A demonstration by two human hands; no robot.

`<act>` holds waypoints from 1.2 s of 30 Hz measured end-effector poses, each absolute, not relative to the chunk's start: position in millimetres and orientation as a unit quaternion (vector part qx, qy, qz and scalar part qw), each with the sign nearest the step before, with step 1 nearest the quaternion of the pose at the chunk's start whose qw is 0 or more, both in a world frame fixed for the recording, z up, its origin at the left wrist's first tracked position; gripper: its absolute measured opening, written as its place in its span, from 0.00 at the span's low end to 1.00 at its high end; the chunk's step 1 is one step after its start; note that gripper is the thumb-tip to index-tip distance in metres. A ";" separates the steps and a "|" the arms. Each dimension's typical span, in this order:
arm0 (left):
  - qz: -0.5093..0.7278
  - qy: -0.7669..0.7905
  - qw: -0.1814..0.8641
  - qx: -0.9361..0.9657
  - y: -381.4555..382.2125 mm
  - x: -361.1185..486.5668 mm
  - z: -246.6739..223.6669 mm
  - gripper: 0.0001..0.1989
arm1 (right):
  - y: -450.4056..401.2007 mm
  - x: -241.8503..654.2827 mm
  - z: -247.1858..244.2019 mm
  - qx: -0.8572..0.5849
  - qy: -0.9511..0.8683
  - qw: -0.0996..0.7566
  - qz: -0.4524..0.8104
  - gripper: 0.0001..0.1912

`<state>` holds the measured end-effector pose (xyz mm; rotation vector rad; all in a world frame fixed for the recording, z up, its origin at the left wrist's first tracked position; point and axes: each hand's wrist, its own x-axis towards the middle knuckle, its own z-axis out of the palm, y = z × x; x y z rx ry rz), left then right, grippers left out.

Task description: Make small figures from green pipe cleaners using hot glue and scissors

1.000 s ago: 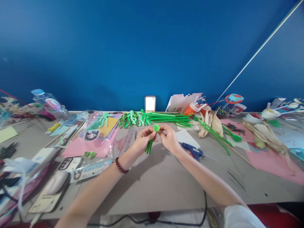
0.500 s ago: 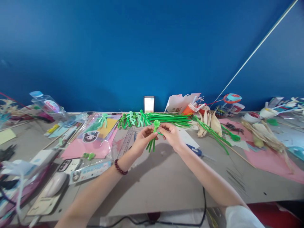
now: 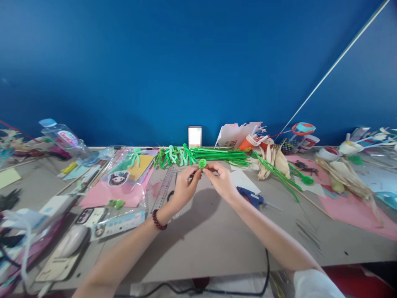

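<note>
Between my fingertips, over the middle of the table, is a green pipe-cleaner figure [image 3: 202, 163]; only its round coiled top shows. My left hand [image 3: 188, 182] pinches it from the left, and a dark red bead bracelet circles that wrist. From the right my right hand [image 3: 219, 180] pinches the same piece with thumb and forefinger. The rest of the figure is hidden. Behind my hands lie a bundle of green pipe cleaners [image 3: 221, 155] and several finished green pipe-cleaner figures [image 3: 176, 156] in a row.
A blue glue gun [image 3: 252, 198] lies right of my right hand, near white paper [image 3: 244, 181]. Left are a clear ruler [image 3: 163, 188], pink paper [image 3: 102, 196] and a plastic bottle [image 3: 66, 138]. Dried husks [image 3: 281, 163] lie to the right. The blue wall [image 3: 186, 70] closes off the back.
The pipe-cleaner figure has been turned: its coiled head now faces me, and its dangling legs no longer show. Both hands have shifted slightly and stay pinched on it.
</note>
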<state>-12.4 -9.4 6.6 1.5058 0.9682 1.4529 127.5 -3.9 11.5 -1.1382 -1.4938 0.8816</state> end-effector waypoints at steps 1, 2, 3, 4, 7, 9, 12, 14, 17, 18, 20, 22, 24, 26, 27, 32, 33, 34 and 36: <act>0.572 0.380 0.418 0.595 -9.0 -11.9 6.1 0.08 | -4.0 127.0 10.9 -0.470 -0.620 0.511 0.366 0.09; 0.569 0.375 0.438 0.586 -8.7 -11.2 5.6 0.09 | -3.9 126.6 10.0 -0.467 -0.619 0.513 0.366 0.09; 0.568 0.369 0.465 0.570 -8.4 -10.2 5.4 0.10 | -3.7 126.2 9.1 -0.465 -0.619 0.516 0.367 0.09; 0.565 0.363 0.495 0.551 -8.3 -9.0 5.4 0.10 | -3.4 125.8 8.1 -0.462 -0.619 0.518 0.368 0.09; 0.558 0.347 0.578 0.484 -8.9 -5.0 6.2 0.11 | -3.2 123.7 6.5 -0.451 -0.627 0.524 0.359 0.08; 0.553 0.340 0.617 0.445 -10.2 -2.8 6.6 0.11 | -4.1 122.0 6.8 -0.445 -0.634 0.531 0.343 0.07; 0.549 0.334 0.650 0.405 -12.7 -1.9 7.7 0.11 | -6.9 120.2 9.4 -0.435 -0.637 0.544 0.331 0.06; 0.544 0.322 0.670 0.390 -14.4 -3.1 9.9 0.10 | -9.6 120.4 12.5 -0.422 -0.646 0.551 0.319 0.06; 0.524 0.295 0.700 0.384 -16.8 -6.5 15.6 0.10 | -14.5 122.8 19.4 -0.406 -0.677 0.552 0.269 0.07; 0.516 0.288 0.709 0.385 -17.3 -7.6 17.5 0.10 | -16.2 123.9 22.0 -0.402 -0.687 0.551 0.250 0.07; 0.503 0.273 0.725 0.383 -17.4 -9.6 19.9 0.10 | -18.7 125.9 26.5 -0.398 -0.698 0.552 0.222 0.08; 0.492 0.266 0.736 0.381 -15.7 -11.0 19.3 0.10 | -19.2 127.6 28.9 -0.401 -0.692 0.555 0.228 0.07; 0.486 0.269 0.737 0.385 -12.8 -11.9 16.3 0.11 | -17.4 129.0 28.6 -0.410 -0.670 0.554 0.275 0.06; 0.494 0.273 0.722 0.399 -9.7 -12.3 12.9 0.11 | -13.9 130.2 26.3 -0.421 -0.646 0.546 0.328 0.06; 0.499 0.275 0.712 0.412 -8.5 -12.4 11.7 0.11 | -11.9 130.9 24.9 -0.426 -0.638 0.543 0.341 0.06; 0.554 0.316 0.611 0.469 -5.9 -10.7 11.8 0.09 | -7.2 133.1 22.1 -0.441 -0.671 0.530 0.270 0.06; 0.568 0.321 0.595 0.470 -5.4 -10.4 11.5 0.09 | -7.5 133.0 22.4 -0.439 -0.685 0.526 0.249 0.06; 0.578 0.322 0.585 0.468 -4.8 -10.2 10.8 0.09 | -8.0 132.8 22.8 -0.436 -0.696 0.522 0.232 0.06; 0.582 0.328 0.585 0.460 -3.2 -10.4 8.3 0.08 | -9.1 131.9 22.9 -0.429 -0.710 0.518 0.209 0.05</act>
